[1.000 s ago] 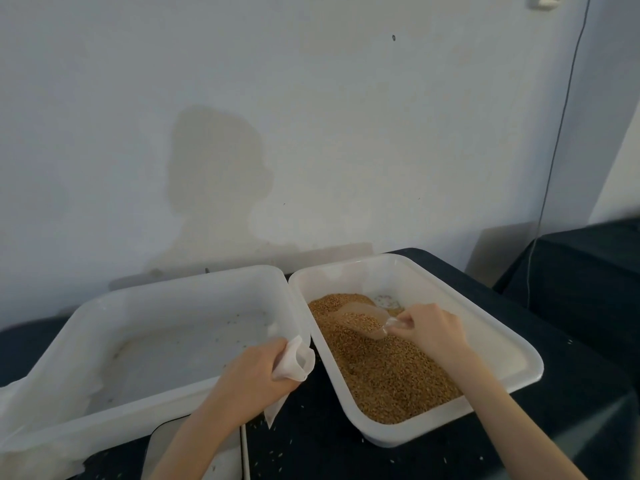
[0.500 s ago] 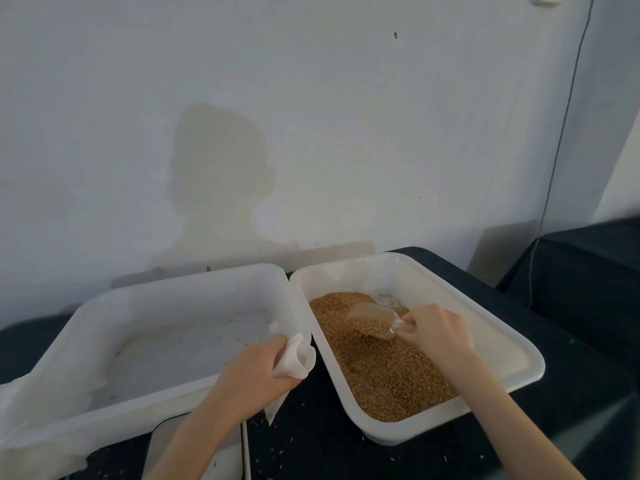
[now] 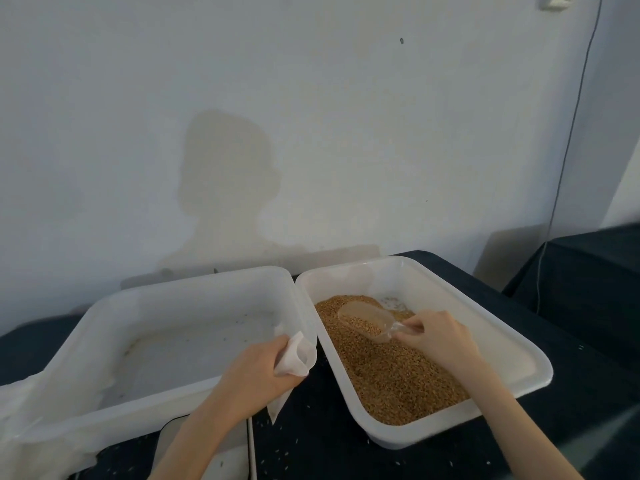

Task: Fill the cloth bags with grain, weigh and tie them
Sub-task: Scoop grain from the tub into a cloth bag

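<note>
My left hand (image 3: 258,374) grips a small white cloth bag (image 3: 294,356) with its mouth held open, between the two tubs. My right hand (image 3: 438,336) pinches the handle of a clear plastic scoop (image 3: 363,320) that carries some brown grain. The scoop hovers just over the grain (image 3: 391,375) in the right white tub (image 3: 519,358). The bag's lower end hangs down below my left hand.
A large white tub (image 3: 114,341) stands to the left, holding only a few stray grains. Part of a white scale (image 3: 228,455) shows under my left forearm. White cloth (image 3: 31,431) lies at the far left. Loose grains dot the dark table (image 3: 311,452). A wall is close behind.
The scoop has lifted out of the grain with a load and shifted slightly right. My left hand with the bag has stayed in place.
</note>
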The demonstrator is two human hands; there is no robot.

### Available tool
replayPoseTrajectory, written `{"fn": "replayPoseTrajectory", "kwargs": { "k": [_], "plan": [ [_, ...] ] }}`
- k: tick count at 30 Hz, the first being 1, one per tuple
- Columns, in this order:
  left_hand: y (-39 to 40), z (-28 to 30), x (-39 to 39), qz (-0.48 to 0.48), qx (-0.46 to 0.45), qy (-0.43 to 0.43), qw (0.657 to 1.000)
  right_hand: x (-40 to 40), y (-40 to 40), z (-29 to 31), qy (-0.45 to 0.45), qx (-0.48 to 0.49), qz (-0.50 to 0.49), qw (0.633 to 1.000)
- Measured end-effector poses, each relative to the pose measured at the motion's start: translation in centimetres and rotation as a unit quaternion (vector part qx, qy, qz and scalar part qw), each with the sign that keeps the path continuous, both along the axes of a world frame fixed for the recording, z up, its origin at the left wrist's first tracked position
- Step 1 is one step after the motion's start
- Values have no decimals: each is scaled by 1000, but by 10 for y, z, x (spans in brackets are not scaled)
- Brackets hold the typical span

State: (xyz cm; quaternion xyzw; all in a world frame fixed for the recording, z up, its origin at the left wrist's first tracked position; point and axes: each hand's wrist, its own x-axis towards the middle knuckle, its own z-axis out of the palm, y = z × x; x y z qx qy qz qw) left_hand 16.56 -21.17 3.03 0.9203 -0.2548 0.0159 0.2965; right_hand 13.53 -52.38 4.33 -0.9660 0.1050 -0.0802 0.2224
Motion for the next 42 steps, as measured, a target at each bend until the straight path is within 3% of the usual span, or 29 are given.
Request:
{"fn": "replayPoseTrajectory", "kwargs": {
  "k": [7,15,28,42],
  "plan": [
    [7,11,5,19,-53,10,998,-8,5,29,-21,127,150,980],
    [18,26,26,37,8,7,999,-5,5,43,-14,177,276,945],
    [-5,35,40,-7,155,2,988,14,-4,48,24,165,309,936],
    [-8,32,44,12,152,-71,986,13,-19,49,31,157,315,936]
  ]
}}
